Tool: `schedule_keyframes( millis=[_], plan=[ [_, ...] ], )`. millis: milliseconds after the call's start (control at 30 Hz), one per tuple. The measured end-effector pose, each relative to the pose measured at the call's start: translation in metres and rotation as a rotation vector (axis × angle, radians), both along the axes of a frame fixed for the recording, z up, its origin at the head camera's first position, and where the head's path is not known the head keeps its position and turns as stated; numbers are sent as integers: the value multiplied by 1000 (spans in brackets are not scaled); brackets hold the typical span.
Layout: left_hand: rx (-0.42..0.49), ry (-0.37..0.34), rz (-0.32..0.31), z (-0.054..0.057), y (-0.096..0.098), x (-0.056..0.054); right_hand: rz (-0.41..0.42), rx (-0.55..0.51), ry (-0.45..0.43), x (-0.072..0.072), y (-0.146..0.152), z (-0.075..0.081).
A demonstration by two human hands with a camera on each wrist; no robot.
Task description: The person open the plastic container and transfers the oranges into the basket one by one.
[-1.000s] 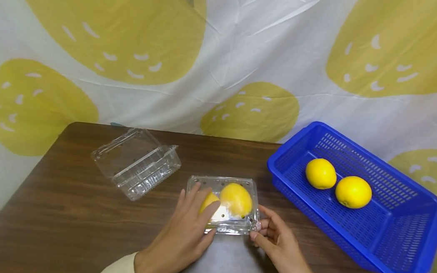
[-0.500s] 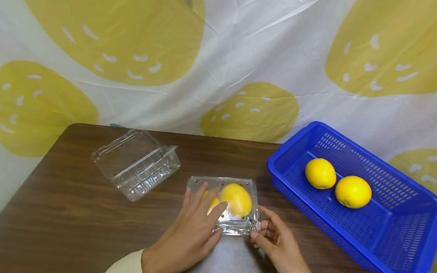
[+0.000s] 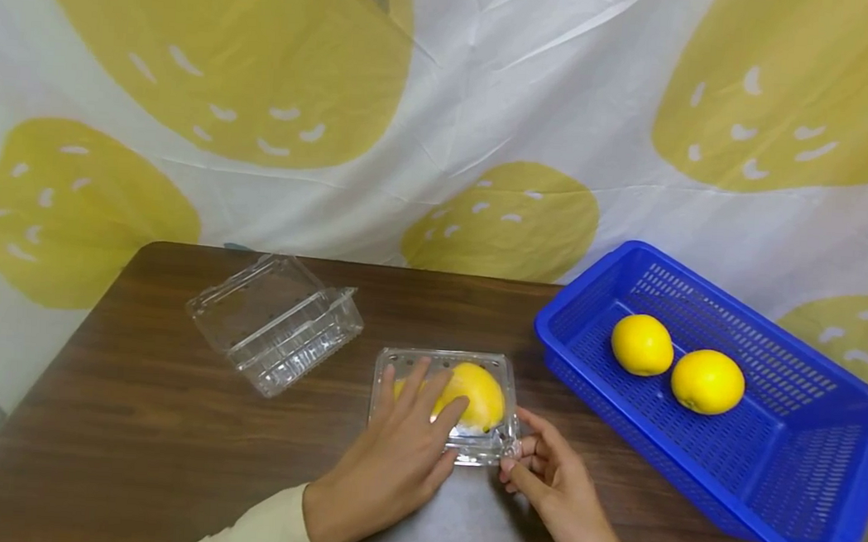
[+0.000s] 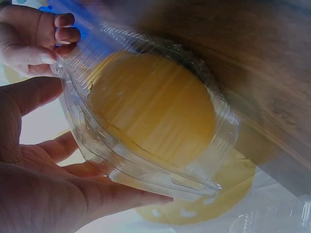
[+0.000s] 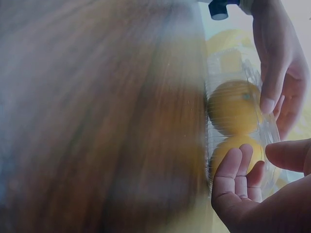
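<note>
A clear plastic clamshell box (image 3: 477, 455) with its lid down lies on the table in front of me, holding two yellow citrus fruits (image 3: 480, 394). My left hand (image 3: 396, 451) rests across the lid's left part, fingers spread and nearly straight, covering much of one fruit. At the box's front right corner my right hand (image 3: 558, 486) pinches the edge between thumb and curled fingers. Through the clear side in the left wrist view, one fruit (image 4: 155, 111) fills much of the box. Both fruits show in the right wrist view, the farther fruit (image 5: 233, 107) below my left thumb.
To the left, a second clear clamshell box (image 3: 295, 354) stands with its lid raised. A blue perforated basket (image 3: 641, 429) on the right holds two more yellow citrus fruits (image 3: 707, 381). The brown table (image 3: 170, 437) ends against a lemon-patterned cloth (image 3: 480, 125).
My left hand has slid to the right across the lid, toward its middle. The right hand keeps its grip on the corner, and the box stays in place.
</note>
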State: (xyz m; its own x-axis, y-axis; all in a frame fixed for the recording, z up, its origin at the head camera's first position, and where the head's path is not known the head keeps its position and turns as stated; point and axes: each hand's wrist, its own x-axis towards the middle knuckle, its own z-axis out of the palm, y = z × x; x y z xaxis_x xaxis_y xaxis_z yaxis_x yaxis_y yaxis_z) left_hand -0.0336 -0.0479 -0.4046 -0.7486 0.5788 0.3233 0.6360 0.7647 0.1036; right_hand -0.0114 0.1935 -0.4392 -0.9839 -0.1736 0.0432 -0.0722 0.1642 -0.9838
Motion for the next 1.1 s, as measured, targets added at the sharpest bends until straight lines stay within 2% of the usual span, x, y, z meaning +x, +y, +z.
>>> schedule_keyframes(
  millis=[167,600,1100],
  plan=[
    [-56,16,5,1,6,-1,1,-5,-1,0,0,0],
    [-140,-22,-36,6,25,-2,-2,-14,-26,0,0,-1],
    [-236,86,-59,9,40,-2,-3,-41,-22,1,0,-2]
  ],
)
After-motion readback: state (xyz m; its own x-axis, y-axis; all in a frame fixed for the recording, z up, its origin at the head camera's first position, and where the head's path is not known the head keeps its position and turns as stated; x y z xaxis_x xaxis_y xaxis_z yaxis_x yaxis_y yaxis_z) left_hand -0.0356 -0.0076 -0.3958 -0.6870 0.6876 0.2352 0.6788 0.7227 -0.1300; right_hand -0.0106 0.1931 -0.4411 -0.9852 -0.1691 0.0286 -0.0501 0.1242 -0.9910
